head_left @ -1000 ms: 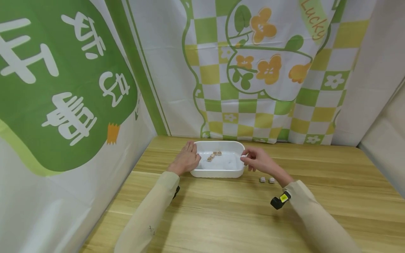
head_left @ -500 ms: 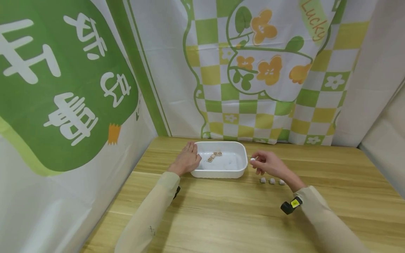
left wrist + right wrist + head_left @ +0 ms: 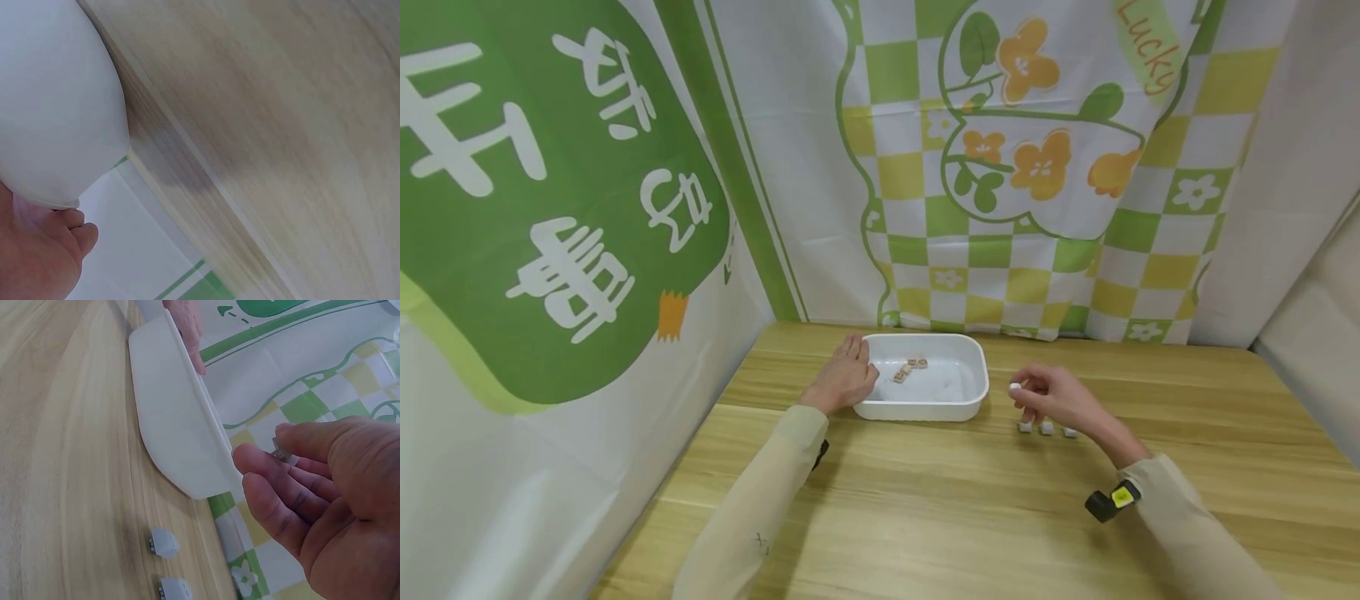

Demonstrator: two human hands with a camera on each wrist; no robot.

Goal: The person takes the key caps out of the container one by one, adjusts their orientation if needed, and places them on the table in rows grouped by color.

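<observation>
My left hand holds the left end of the white plastic tray, fingers lying along its rim. In the left wrist view, fingertips show by the rim. Inside the tray lie several small tan pieces with brown markings. Just right of the tray, above the table, my right hand pinches a small white keycap-like block between thumb and fingertips. Below that hand, similar white blocks stand in a short row. Two of them show grey bodies and dark prongs in the right wrist view.
The wood-grain table runs back to a checked, flowered cloth. A green and white printed cloth hangs along the left side. Each wrist carries a black strap-on device, the right one with a yellow label.
My right hand has moved right and nearer, away from the tray's right rim, still pinching the white block. A third block in the row has come into view. The left hand stays put.
</observation>
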